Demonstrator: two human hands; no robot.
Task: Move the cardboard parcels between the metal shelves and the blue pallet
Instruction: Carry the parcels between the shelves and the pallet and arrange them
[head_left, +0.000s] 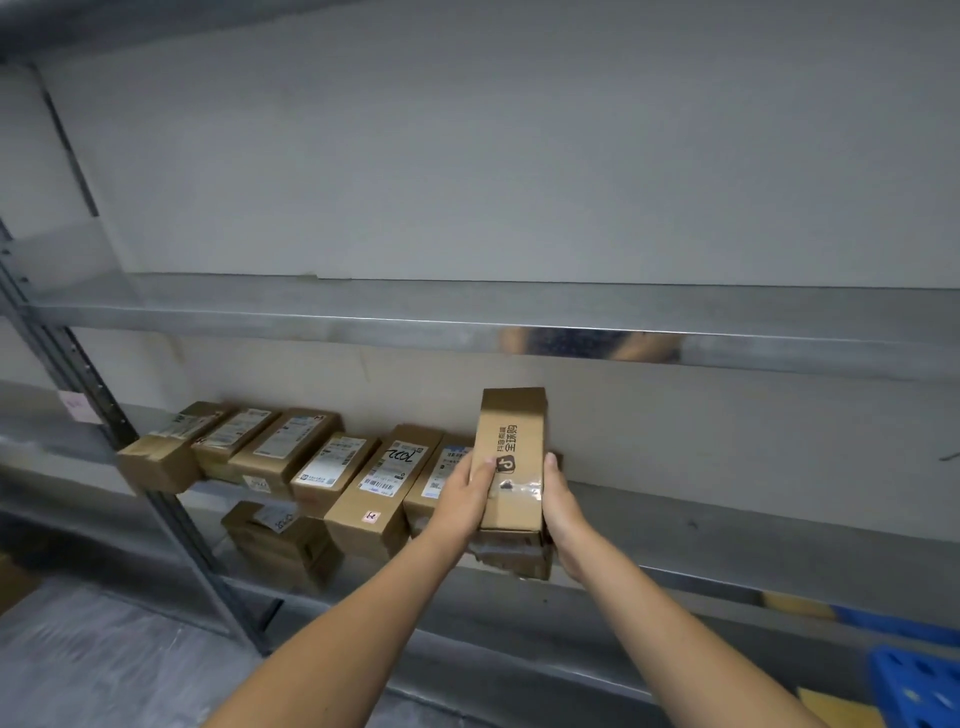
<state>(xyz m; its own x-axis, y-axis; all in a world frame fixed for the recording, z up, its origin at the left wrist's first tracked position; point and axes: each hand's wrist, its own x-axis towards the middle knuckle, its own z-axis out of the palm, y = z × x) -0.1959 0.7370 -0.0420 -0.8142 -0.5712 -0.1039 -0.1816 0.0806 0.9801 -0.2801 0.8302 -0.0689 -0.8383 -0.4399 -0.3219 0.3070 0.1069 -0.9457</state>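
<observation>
A long cardboard parcel (511, 452) with a printed logo stands tilted over the middle metal shelf (727, 530), at the right end of a row of parcels. My left hand (470, 493) grips its left side with the thumb on the top face. My right hand (558, 512) grips its right side. Under it lies another parcel (519, 558), mostly hidden. To the left several labelled parcels (374, 483) lie side by side on the same shelf. A corner of the blue pallet (917, 686) shows at the bottom right.
The upper metal shelf (363, 312) runs across above the row. A grey upright post (156, 493) stands at the left, with one parcel (280, 540) on a lower level beside it. Brown cardboard (841, 709) lies by the pallet. Shelf surface extends to the right of my hands.
</observation>
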